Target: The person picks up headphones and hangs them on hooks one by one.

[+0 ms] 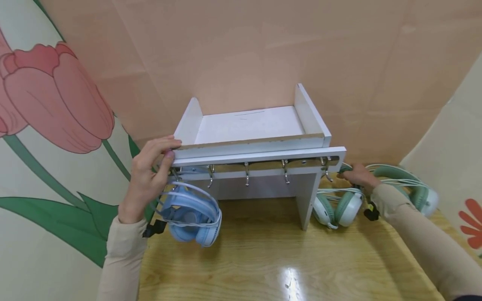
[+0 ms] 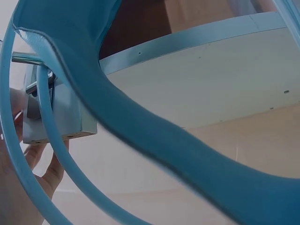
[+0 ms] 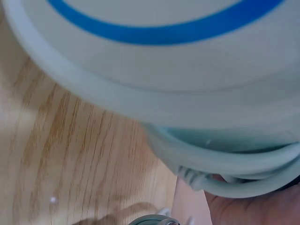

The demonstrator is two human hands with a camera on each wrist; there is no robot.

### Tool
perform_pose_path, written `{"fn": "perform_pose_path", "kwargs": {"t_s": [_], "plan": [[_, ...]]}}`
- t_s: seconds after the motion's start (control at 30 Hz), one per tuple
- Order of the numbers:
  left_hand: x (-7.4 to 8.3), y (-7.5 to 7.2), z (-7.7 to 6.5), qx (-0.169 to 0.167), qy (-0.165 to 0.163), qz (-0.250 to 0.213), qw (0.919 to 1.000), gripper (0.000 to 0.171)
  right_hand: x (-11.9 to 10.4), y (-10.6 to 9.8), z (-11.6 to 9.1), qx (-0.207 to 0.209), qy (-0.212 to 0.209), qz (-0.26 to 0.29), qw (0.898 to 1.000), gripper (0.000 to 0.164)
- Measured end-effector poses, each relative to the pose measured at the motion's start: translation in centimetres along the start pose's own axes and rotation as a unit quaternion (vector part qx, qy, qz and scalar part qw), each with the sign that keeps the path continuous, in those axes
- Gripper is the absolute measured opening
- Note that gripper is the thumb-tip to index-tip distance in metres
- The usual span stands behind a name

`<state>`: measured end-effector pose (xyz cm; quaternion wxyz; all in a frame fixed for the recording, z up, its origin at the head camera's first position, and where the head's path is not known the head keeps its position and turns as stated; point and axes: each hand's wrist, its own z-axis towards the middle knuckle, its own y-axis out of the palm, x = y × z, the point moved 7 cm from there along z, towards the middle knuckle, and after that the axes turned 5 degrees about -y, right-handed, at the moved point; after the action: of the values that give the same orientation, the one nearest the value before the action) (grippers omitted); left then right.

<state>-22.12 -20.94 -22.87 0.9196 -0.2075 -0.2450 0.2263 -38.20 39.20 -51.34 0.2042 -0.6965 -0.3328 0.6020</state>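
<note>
A white wooden shelf (image 1: pixel 260 144) with a rail of metal hooks (image 1: pixel 247 175) stands before me. My left hand (image 1: pixel 148 171) grips the left end of its front edge, thumb in front and fingers on top. Blue headphones (image 1: pixel 193 213) hang from the leftmost hook, just below that hand; their blue headband (image 2: pixel 126 112) crosses the left wrist view. At the shelf's right side my right hand (image 1: pixel 359 175) holds green-and-white headphones (image 1: pixel 346 209) by the top of the headband. In the right wrist view a white earcup (image 3: pixel 154 70) and looped cable (image 3: pixel 234 168) hide much of the hand.
A second green-and-white pair of headphones (image 1: pixel 427 198) lies beyond my right wrist, by the right wall. The shelf stands on a wood-grain table (image 1: pixel 248 259). Brown paper (image 1: pixel 241 54) covers the back, and a wall with painted tulips (image 1: pixel 60 96) stands at the left.
</note>
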Motion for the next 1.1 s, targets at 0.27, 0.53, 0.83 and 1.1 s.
{"fn": "perform_pose_path", "kwargs": {"t_s": [0.27, 0.53, 0.83, 1.1], "plan": [[-0.1, 0.0, -0.1, 0.003, -0.003, -0.003, 1.0, 0.031, -0.6, 0.2, -0.7, -0.008, -0.004, 0.056, 0.998, 0.027], [-0.4, 0.1, -0.1, 0.004, 0.002, -0.006, 1.0, 0.03, -1.3, 0.5, -1.8, -0.031, 0.0, 0.227, 0.973, 0.014], [-0.1, 0.0, 0.0, 0.008, 0.002, -0.009, 0.9999, 0.031, -2.7, -0.5, -3.2, -0.036, 0.006, 0.292, 0.956, 0.03], [0.1, 0.0, 0.1, 0.02, -0.016, -0.006, 0.9997, 0.033, -3.8, -1.3, -4.6, -0.017, -0.005, 0.309, 0.951, 0.032]]}}
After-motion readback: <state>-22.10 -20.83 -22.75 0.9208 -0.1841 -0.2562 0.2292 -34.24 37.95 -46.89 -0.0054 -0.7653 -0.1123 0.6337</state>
